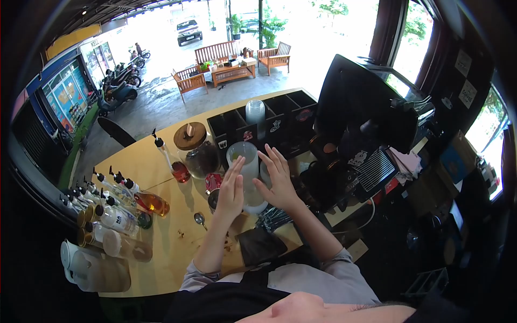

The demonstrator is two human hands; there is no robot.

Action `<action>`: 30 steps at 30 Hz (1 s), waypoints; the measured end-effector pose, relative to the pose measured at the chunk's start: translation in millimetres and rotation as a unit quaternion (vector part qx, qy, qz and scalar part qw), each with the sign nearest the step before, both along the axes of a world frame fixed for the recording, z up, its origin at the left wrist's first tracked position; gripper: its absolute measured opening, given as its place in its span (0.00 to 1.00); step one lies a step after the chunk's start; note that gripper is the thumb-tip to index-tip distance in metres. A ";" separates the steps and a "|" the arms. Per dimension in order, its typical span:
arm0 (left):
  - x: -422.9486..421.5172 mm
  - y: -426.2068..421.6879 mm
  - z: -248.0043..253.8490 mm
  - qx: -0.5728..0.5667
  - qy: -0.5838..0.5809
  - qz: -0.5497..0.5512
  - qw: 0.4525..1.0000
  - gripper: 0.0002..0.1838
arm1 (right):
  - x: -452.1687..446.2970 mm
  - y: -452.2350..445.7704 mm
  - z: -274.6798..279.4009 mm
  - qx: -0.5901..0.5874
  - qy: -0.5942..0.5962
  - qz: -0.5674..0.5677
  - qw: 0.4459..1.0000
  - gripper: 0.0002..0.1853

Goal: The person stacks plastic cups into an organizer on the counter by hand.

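Left fingers (235, 171), straight, nearly together; right fingers (275, 159), straight, thumb apart; nothing seen held in either; frosted container (249, 184), seen between them, contact unclear; wood-lidded jar (198, 155), left of left fingers; black organiser (290, 124), beyond both; spoon (200, 218), on bench (167, 253), nearer wearer than left fingers

Container (249, 168): milky white | jar lid (183, 141): brown (darker than the tan counter (167, 253)) | caddy (291, 126): black | bottled liquid (153, 204): amber

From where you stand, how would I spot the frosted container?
On the pale counter, find the black organizer. In front, between the left hand and right hand, stands the frosted container. The nearby jar has a wooden lid; this has none.
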State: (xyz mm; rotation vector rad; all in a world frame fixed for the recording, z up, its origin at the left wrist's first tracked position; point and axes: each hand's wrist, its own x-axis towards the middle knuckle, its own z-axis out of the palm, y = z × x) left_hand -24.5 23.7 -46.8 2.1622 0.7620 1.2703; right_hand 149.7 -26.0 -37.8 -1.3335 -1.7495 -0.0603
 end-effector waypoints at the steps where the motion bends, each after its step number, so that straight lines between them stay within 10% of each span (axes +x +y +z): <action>1: -2.8 -9.6 -6.6 -0.005 0.001 0.002 1.000 0.25 | -1.9 -6.2 -6.6 -0.005 0.001 0.002 1.000 0.38; 15: -15.5 -61.4 -74.7 0.024 0.176 0.227 0.958 0.27 | -19.6 -36.2 -98.7 -0.132 0.176 0.017 0.975 0.59; 30: -16.9 -60.1 -81.0 -0.005 0.224 0.262 0.939 0.26 | -15.3 -22.6 -99.0 -0.120 0.191 0.053 0.973 0.54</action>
